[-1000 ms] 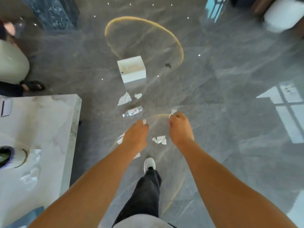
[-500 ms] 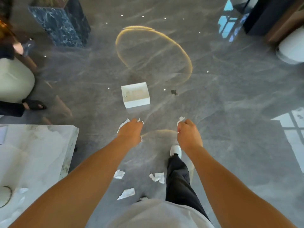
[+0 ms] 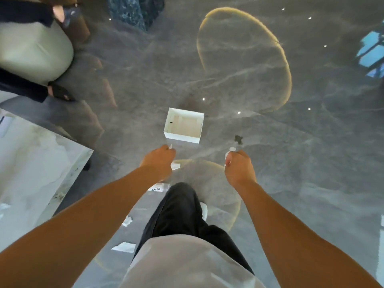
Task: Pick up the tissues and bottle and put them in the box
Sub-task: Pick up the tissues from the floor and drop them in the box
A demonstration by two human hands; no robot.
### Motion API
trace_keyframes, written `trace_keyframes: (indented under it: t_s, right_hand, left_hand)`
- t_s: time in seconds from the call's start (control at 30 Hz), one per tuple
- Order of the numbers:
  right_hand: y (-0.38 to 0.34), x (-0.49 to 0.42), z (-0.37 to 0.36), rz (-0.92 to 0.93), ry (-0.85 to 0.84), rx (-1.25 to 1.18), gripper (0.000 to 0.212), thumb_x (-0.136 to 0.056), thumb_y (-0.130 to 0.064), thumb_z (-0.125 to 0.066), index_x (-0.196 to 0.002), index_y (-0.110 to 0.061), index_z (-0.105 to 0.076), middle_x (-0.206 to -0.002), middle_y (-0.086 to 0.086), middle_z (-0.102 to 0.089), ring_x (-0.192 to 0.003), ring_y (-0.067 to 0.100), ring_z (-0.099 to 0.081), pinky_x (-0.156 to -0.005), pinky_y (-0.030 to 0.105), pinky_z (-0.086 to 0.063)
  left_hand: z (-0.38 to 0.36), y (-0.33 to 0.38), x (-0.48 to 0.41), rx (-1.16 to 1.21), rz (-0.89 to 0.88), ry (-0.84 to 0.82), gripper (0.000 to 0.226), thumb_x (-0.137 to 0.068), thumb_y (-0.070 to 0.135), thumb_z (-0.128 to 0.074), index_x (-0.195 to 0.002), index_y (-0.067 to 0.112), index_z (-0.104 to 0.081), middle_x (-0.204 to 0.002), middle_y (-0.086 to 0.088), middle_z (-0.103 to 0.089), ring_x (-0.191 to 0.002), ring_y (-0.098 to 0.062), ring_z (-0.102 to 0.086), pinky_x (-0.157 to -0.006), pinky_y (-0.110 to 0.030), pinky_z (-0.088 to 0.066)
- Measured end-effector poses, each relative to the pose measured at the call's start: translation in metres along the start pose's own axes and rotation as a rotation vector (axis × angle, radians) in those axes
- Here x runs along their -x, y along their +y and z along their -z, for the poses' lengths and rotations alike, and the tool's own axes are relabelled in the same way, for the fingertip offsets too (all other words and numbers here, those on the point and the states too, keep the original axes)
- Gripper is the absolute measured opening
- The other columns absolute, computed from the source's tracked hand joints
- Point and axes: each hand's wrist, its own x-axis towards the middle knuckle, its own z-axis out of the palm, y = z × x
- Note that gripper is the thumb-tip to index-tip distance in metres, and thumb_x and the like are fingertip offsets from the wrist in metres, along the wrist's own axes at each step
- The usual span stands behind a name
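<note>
A white open-topped box (image 3: 183, 126) stands on the grey marble floor ahead of me. My left hand (image 3: 159, 162) is closed on a white tissue, whose tip (image 3: 170, 146) pokes out just short of the box's near wall. My right hand (image 3: 239, 169) is closed on another tissue (image 3: 232, 149), to the right of the box and nearer me. The clear bottle (image 3: 158, 188) with a printed label lies on the floor under my left forearm, partly hidden. Two more tissues (image 3: 127, 221) (image 3: 124, 247) lie on the floor by my left leg.
A white marble table (image 3: 35, 171) fills the left side. Another person sits on a pale seat (image 3: 31, 48) at top left, with a sandalled foot (image 3: 60, 92) on the floor. A dark marble block (image 3: 135, 11) stands at the top. My dark trouser leg (image 3: 180, 213) steps forward.
I have walked towards the box, which now lies just beyond my hands. Both hands stay closed on tissues. The bottle and the floor tissues have slid back under and behind me.
</note>
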Motion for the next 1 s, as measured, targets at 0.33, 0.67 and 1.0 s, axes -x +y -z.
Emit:
trace_keyframes:
  t_s: [0.33,0.67,1.0]
  right_hand:
    - [-0.016,-0.199,0.017,0.193,-0.202,0.126,0.019,-0.081,0.005,-0.050,-0.084,-0.005,-0.066,-0.100,0.015,-0.059,-0.085,0.028,-0.058,-0.075,0.035,-0.052]
    - [-0.009,-0.391,-0.073,0.280,-0.306,0.066,0.019,-0.077,-0.002,-0.055,-0.070,-0.019,-0.060,-0.084,0.001,-0.059,-0.079,0.021,-0.058,-0.072,0.032,-0.047]
    - [0.059,-0.596,-0.342,0.384,-0.490,0.043,0.013,-0.080,-0.006,-0.057,-0.088,-0.010,-0.067,-0.101,0.015,-0.065,-0.094,0.032,-0.060,-0.085,0.037,-0.047]
  left_hand:
    - [0.000,0.003,-0.175,0.238,0.247,-0.082,0.028,-0.079,0.011,-0.059,-0.106,0.013,-0.057,-0.104,-0.012,-0.053,-0.094,-0.036,-0.059,-0.078,-0.045,-0.054]
    - [-0.045,-0.020,-0.364,0.551,0.506,0.027,0.016,-0.076,0.010,-0.055,-0.086,0.022,-0.057,-0.098,-0.001,-0.056,-0.080,-0.025,-0.054,-0.062,-0.032,-0.041]
    - [-0.255,-0.072,-0.611,0.772,0.719,0.196,0.015,-0.072,0.015,-0.064,-0.079,0.027,-0.058,-0.092,0.000,-0.061,-0.081,-0.023,-0.054,-0.064,-0.028,-0.039]
